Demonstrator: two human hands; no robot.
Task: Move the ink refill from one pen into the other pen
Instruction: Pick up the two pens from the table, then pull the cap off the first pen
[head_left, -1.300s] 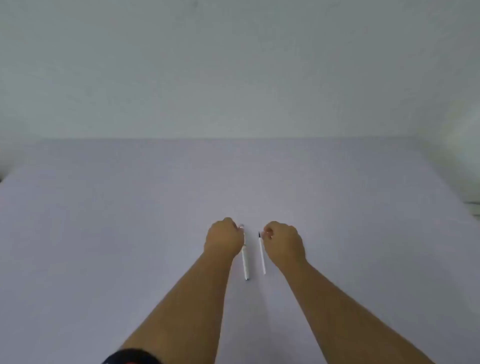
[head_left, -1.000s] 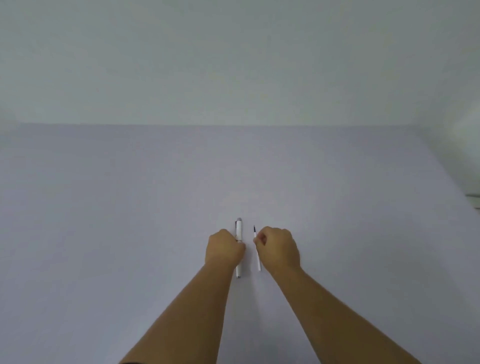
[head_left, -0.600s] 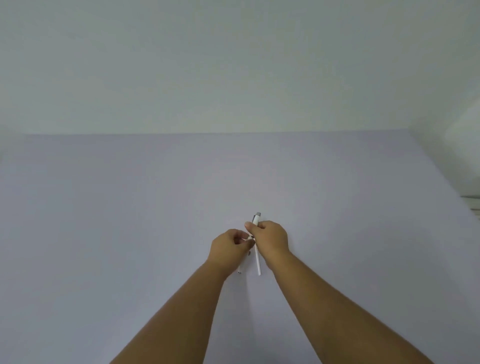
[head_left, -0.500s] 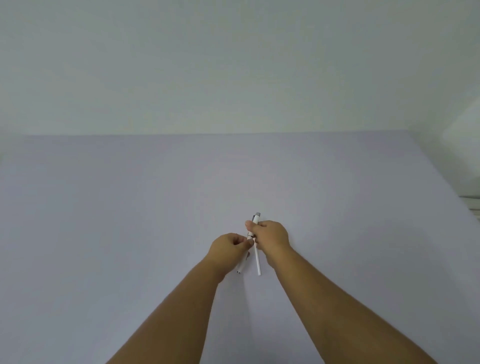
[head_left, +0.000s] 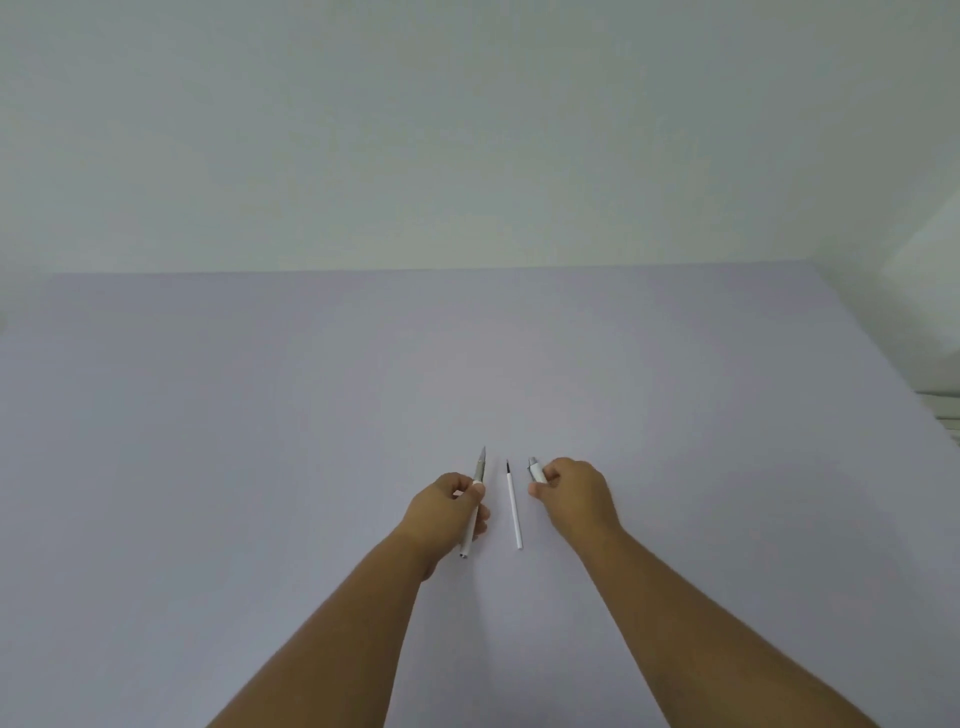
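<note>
Fingers (head_left: 475, 491) of the left hand (head_left: 447, 512), lower centre of the frame: closed round one white pen (head_left: 474, 512), gripped near its grey tapered front so that the tip points up-frame and away while the tail end slants down toward the counter (head_left: 260, 415); whether that end touches the surface cannot be told. Probable reason for the hold: body kept steady and lifted, ready for work at one end. Item between the hands: ink refill (head_left: 513, 506), thin white tube with dark tip, lying flat and alone on the counter, touched by neither hand, tip toward the top of the frame; apparently parked within reach of both hands until wanted. Right of it: right hand (head_left: 574, 501), fingers curled shut on a short white piece with a grey end (head_left: 535, 467), seemingly a section of a pen; most of it is hidden in the fist, so its identity stays uncertain. Judgement: refill out, not yet seated in the receiving pen.
</note>
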